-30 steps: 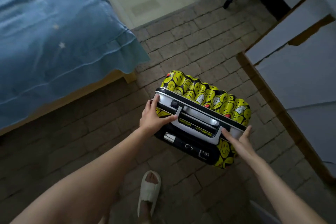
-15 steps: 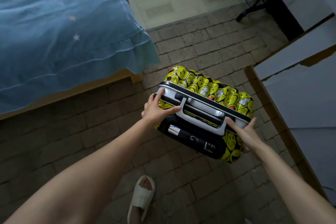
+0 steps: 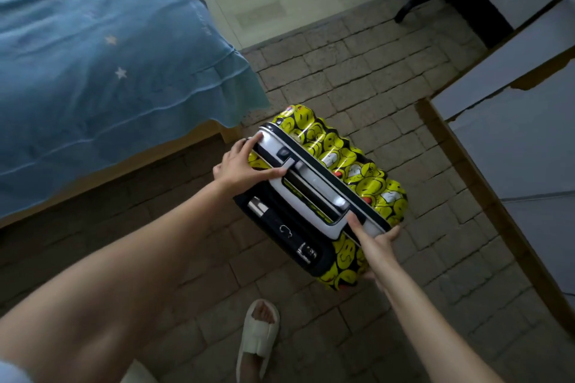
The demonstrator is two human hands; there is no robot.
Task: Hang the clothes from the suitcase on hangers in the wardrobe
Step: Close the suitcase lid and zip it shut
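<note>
Suitcase (image 3: 323, 193) stands closed on the brick floor (image 3: 357, 71) between bed (image 3: 93, 56) and wardrobe (image 3: 513, 140); we grip its top corners, left hand (image 3: 242, 165) and right hand (image 3: 378, 246). Risk: it tips or slips as we lay it down.

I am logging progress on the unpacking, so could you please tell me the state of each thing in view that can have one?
Suitcase: closed, standing on the brick floor.
Carry handle: lying flat against the case, not gripped.
Left hand: grips the suitcase's top corner nearest the bed.
Right hand: grips the opposite corner, thumb on top.
Bedcover: spread on the bed, its edge hanging over the side.
Slipper: worn on a foot.
</note>
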